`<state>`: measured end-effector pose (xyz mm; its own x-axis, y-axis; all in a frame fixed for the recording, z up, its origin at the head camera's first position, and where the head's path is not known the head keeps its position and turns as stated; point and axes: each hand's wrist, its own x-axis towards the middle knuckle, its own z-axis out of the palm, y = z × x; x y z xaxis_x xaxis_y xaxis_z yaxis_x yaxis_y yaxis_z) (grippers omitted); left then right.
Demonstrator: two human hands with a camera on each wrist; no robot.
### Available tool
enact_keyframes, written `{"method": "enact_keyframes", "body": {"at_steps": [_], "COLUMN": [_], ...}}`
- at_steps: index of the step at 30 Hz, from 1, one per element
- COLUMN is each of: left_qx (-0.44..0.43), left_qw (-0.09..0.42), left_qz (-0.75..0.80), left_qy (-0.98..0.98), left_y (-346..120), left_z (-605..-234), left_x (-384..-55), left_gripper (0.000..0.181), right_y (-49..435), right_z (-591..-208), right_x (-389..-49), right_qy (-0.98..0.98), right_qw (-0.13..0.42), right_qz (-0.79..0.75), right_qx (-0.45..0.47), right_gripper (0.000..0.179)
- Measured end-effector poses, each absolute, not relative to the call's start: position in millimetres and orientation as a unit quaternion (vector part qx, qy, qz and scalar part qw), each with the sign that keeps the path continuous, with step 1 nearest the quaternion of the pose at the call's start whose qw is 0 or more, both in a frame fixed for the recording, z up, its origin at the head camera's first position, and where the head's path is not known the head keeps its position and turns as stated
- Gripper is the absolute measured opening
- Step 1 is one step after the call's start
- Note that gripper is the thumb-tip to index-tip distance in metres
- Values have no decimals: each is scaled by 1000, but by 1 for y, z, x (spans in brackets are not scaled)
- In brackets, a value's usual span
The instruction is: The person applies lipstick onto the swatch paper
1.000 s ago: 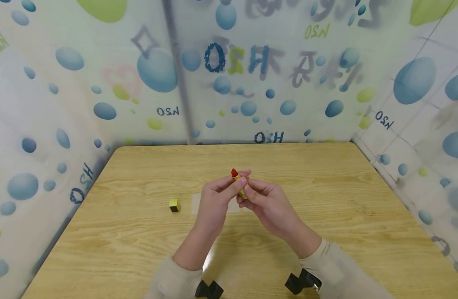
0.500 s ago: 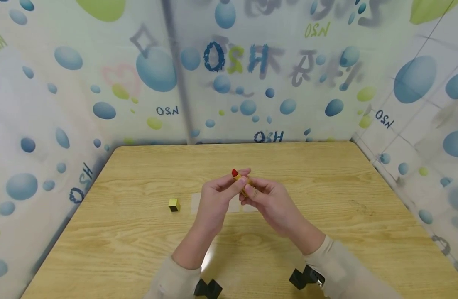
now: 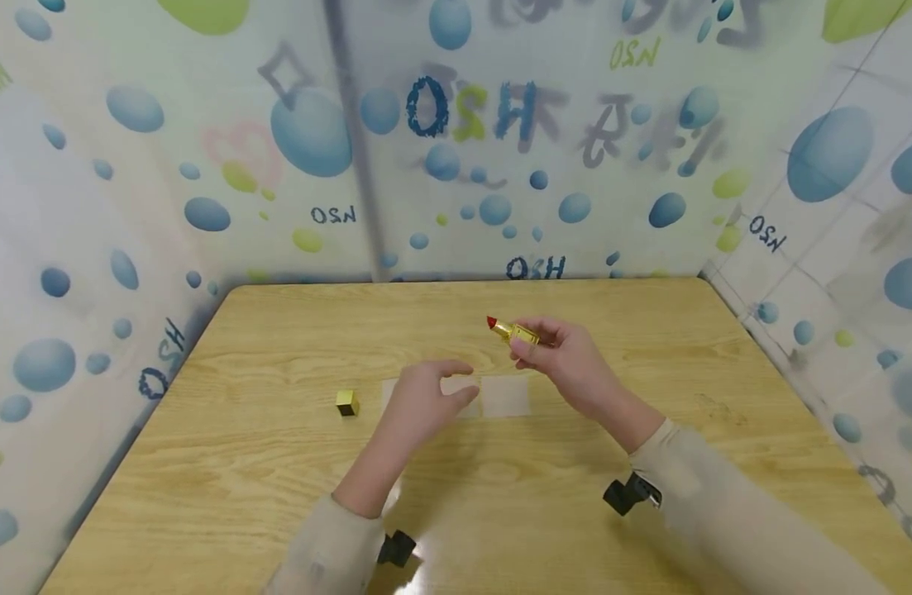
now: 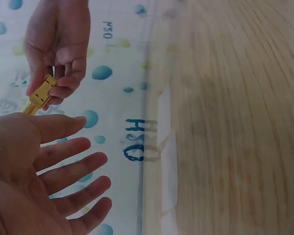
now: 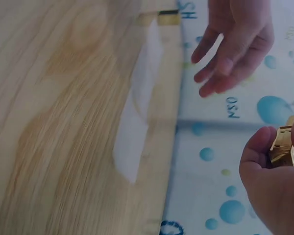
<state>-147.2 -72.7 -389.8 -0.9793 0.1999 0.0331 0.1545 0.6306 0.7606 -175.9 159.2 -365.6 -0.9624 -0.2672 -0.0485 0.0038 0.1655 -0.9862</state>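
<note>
Looks like a makeshift recording booth, this: thin printed curtains (image 3: 456, 194) closing in on three sides, blue and green bubbles all over, the H2O lettering (image 3: 470, 116) running backwards! Inside them, one broad wood-grain table (image 3: 202, 496), and there, black cameras (image 3: 621, 497) at both wrists. Tile-like lines (image 3: 846, 78) show faintly on the right; the wider building, I can't call.

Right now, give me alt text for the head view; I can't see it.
The right hand holds a gold lipstick, red tip exposed, above a wooden table. The left hand hovers empty over pale sheets; a small gold-and-black block sits farther left.
</note>
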Motion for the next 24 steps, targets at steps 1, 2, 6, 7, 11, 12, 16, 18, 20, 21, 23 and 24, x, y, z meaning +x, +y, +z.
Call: {"method": "enact_keyframes", "body": {"at_steps": [1, 2, 6, 7, 11, 12, 16, 18, 20, 21, 23, 24], "left_qx": [113, 126, 179, 188, 203, 204, 203, 209, 214, 216, 214, 211], "left_qw": [27, 29, 24, 26, 54, 63, 83, 80, 76, 75, 75, 78], "left_qz": [375, 337, 220, 200, 148, 141, 130, 121, 114, 112, 107, 106], "left_qy": [920, 932, 959, 961, 967, 967, 967, 967, 967, 967, 968, 969], "left_y": [-73, -72, -72, -72, -71, -70, -67, -65, -63, -63, -62, -62], "left_z": [-391, -394, -402, -403, -409, -411, -416, -418, -419, -420, -421, -421], "left_x": [-150, -153, -166, -168, -178, -180, -185, -187, -189, -190, -191, -191], "left_gripper": [32, 33, 39, 41, 51, 53, 58, 58, 56, 56, 56, 56], "right_y": [161, 163, 168, 169, 174, 175, 180, 181, 181, 181, 180, 180], "right_z": [-367, -368, -377, -380, -391, -394, -408, -414, -419, -420, -423, -424], "right_x": [-179, -183, -198, -201, -214, -217, -227, -231, -234, -236, -239, -240], "right_qy": [764, 770, 796, 804, 835, 842, 864, 874, 878, 879, 876, 875], "right_qw": [106, 108, 120, 122, 126, 127, 136, 135, 136, 138, 146, 153], "right_qz": [-630, -623, -587, -576, -528, -515, -473, -453, -441, -438, -438, -438], "right_qx": [-89, -88, -89, -88, -90, -93, -104, -115, -126, -130, -137, -140], "right_gripper": [45, 44, 40, 39, 36, 36, 35, 34, 30, 28, 26, 25]}}
